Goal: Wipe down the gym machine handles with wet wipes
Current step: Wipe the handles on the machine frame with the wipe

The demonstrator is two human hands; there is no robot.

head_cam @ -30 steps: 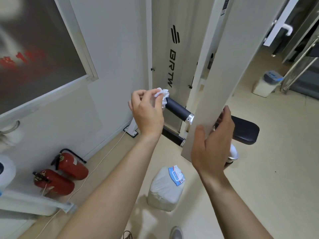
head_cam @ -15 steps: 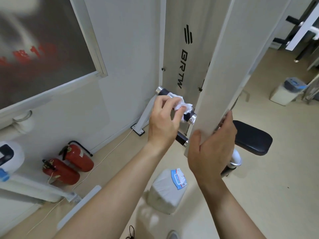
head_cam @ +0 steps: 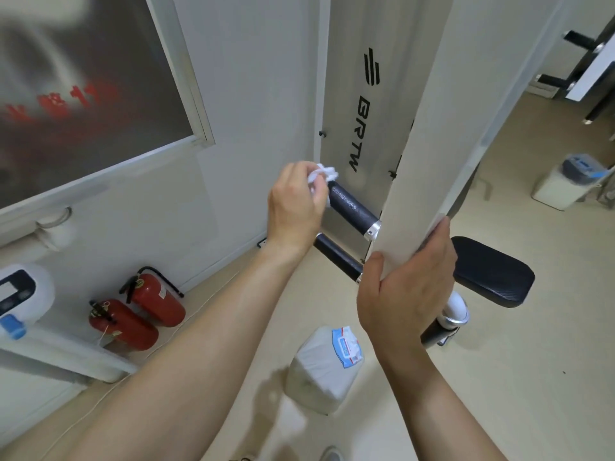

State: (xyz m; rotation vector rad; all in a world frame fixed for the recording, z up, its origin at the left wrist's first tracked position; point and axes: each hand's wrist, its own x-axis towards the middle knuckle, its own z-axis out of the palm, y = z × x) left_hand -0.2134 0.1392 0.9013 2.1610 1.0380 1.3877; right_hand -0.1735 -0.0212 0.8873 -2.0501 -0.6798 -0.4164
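At frame centre, the left hand [head_cam: 296, 204], arm outstretched, pinches a crumpled wet wipe [head_cam: 324, 173] against the upper-left end of the black handle [head_cam: 352, 207]. Just lower right, the right hand [head_cam: 409, 287] has its grip clamped on the white machine beam [head_cam: 432, 161].

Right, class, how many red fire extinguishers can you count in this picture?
2. Both are on the floor by the left wall, side by side: the far extinguisher nearest the wall, the near extinguisher closer to the camera. More could sit out of frame.

Left hand [head_cam: 294, 202], right hand [head_cam: 407, 294], both curled.
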